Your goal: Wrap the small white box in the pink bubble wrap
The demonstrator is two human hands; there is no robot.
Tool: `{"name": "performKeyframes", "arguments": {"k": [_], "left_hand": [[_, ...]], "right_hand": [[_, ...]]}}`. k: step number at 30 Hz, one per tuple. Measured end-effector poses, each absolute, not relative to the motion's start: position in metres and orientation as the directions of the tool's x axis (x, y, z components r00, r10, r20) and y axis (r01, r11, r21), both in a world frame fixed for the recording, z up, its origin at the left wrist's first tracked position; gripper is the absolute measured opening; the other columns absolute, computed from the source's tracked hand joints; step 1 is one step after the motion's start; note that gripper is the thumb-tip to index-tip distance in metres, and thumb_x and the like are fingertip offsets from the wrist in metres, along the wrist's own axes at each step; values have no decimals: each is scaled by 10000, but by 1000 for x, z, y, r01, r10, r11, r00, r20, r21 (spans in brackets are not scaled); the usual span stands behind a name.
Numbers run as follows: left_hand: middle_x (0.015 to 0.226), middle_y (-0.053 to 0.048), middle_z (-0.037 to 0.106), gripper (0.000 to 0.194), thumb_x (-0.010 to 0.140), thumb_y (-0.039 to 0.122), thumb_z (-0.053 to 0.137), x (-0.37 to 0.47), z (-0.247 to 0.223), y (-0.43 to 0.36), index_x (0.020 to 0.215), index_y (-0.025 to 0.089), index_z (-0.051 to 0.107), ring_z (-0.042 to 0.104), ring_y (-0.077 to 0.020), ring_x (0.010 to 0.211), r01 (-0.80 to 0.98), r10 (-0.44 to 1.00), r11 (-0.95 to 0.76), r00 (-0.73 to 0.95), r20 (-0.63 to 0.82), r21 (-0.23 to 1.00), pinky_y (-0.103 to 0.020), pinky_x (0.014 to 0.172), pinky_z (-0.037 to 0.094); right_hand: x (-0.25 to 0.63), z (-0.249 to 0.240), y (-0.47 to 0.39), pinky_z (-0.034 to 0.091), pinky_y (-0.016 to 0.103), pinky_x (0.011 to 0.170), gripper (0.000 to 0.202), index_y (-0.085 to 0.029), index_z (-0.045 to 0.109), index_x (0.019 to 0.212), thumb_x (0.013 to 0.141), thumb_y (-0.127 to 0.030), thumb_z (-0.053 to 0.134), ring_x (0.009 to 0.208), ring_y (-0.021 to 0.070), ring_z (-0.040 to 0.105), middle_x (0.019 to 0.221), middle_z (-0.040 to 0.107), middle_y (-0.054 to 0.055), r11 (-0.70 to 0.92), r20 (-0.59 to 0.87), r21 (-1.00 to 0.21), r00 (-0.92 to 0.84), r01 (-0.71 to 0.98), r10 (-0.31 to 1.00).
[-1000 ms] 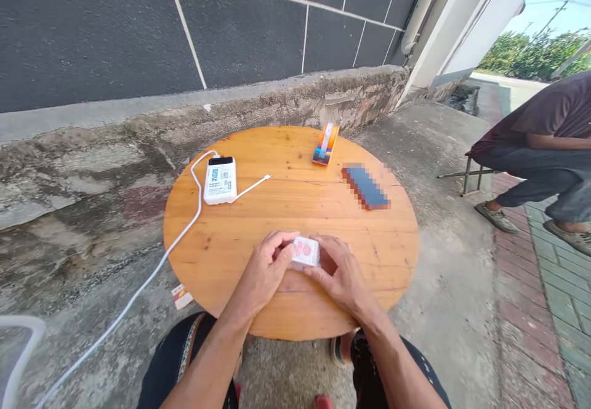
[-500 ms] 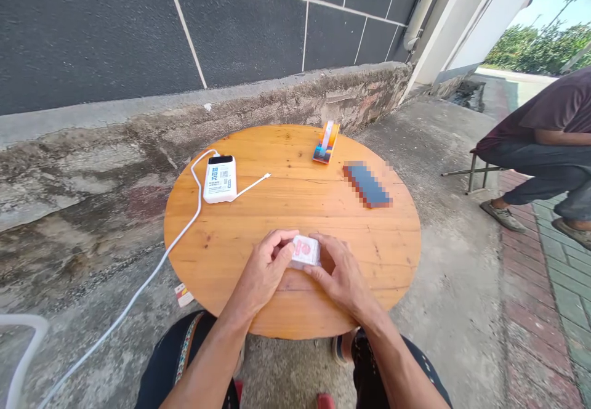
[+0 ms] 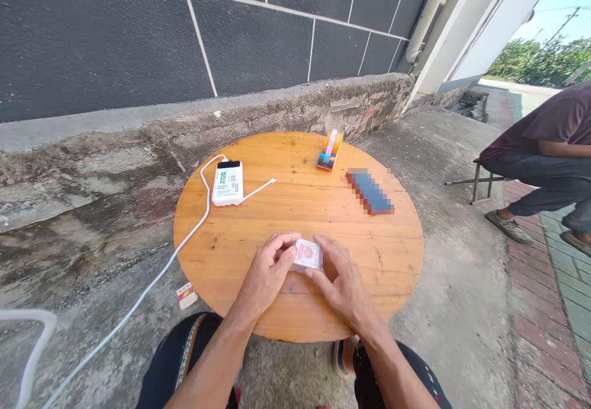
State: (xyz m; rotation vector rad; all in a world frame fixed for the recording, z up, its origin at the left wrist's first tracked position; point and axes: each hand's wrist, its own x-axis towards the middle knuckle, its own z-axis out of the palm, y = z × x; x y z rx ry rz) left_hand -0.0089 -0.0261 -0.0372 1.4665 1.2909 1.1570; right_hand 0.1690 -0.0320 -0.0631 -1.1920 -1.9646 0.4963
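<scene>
A small white box with pinkish-red print on top (image 3: 308, 254) sits at the near middle of the round wooden table (image 3: 295, 206). It looks glossy, as if wrapped in clear film. My left hand (image 3: 270, 267) grips its left side, thumb on the near left edge and fingers curled behind. On the other side, my right hand (image 3: 340, 276) holds the box with the thumb at its near right corner and the fingers along the far right. Parts of the box's sides are hidden by my fingers.
A white power bank (image 3: 228, 183) with a white cable (image 3: 184, 236) lies on the left. Towards the back is an orange tape roll (image 3: 329, 150); a pixelated dark phone-like slab (image 3: 370, 192) lies right. A small card-like box (image 3: 186, 296) is on the ground. A person (image 3: 549, 150) sits at right.
The view has shifted slightly, so the table and its objects appear a little lower and further right. My hands keep the same hold on the white box.
</scene>
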Motion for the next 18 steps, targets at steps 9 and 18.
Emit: {"name": "performKeyframes", "arguments": {"k": [9,18], "left_hand": [[1093,-55,688,286,865,282,487,-9,-38,-23,1066,180,663,624,-204,1013,243,992,-129,47,121,962,-327,911,484],[1183,-65,657,326,879,305,503,-10,-40,-28,1154,180,628,604,-201,1089,153,995,-95,16,94,984,-319,949,478]], "right_hand": [[167,-66,-27,412,503,983,476,-256,485,1343,890,-374,572,1154,290,545,1246,616,94,493,418,-642,-270,588,867],[177,-68,-33,300,523,1095,736,-284,230,1470,857,-434,607,1368,285,333,1494,354,98,487,412,-633,-271,602,870]]}}
